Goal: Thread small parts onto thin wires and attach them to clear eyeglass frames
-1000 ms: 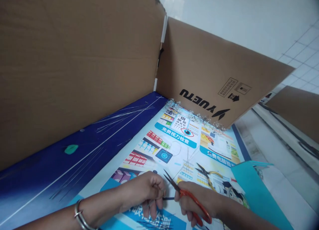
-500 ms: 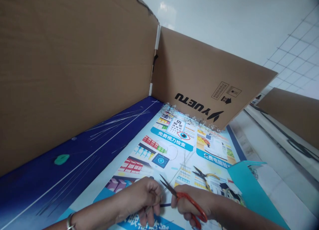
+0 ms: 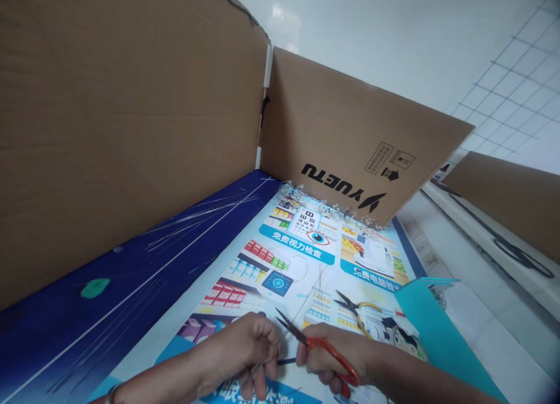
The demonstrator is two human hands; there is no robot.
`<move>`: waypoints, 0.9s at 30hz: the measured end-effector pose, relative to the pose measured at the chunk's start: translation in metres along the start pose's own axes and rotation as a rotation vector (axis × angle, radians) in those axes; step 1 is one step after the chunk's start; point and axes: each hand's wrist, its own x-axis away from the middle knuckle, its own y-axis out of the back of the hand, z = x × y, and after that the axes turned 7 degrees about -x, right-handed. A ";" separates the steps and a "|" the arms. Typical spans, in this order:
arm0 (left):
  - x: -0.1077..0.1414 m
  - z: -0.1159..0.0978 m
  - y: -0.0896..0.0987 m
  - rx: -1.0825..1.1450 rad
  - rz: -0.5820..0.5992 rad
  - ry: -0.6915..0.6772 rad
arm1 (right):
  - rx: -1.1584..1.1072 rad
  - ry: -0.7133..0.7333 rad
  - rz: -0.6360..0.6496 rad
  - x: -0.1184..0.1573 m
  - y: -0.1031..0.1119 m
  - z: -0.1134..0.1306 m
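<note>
Your left fingers point(image 3: 265, 337) pinch a dark wire point(image 3: 286, 361) lying sideways toward your right fingers point(image 3: 327, 379), closed on red scissors point(image 3: 322, 349).

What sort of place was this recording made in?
Probably a makeshift craft or repair bench in a tiled room: cardboard panels stand as screens around a printed banner used as a work surface. Orange-handled scissors and pliers are at hand, and white tiles show behind.
</note>
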 end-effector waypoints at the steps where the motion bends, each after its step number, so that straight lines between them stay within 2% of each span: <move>1: 0.000 0.000 0.000 0.001 0.000 0.004 | -0.001 0.003 0.001 0.000 0.000 0.000; 17: 0.001 -0.006 -0.001 0.020 -0.009 0.024 | -0.035 0.078 -0.005 0.000 0.003 -0.009; 27: -0.002 0.001 0.002 0.014 0.001 0.013 | -0.094 0.063 -0.016 0.003 0.000 -0.005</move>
